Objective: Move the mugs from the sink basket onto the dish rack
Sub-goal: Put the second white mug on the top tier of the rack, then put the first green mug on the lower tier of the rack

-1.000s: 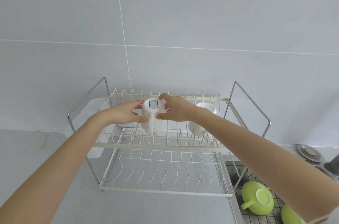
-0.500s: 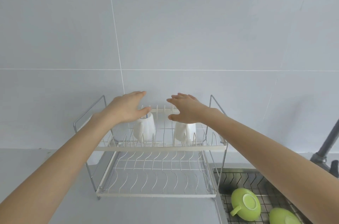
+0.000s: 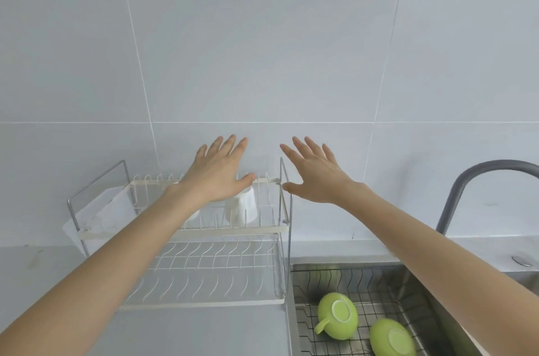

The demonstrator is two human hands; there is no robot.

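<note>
A two-tier white wire dish rack stands on the counter. One white mug sits upside down on its top tier; a second white mug is mostly hidden behind my left forearm. My left hand hovers open above the top tier, holding nothing. Right of the rack's upright, my right hand is open with its fingers spread. Two green mugs lie upside down in the wire sink basket at the lower right.
A grey curved tap rises behind the sink at the right. The steel sink wall borders the rack's right side. A white drip tray sticks out at the rack's left. Tiled wall stands close behind.
Both hands let go of the white mug, which now stands on the top tier. The hands have lifted and spread open, and the view has swung right toward the sink.
</note>
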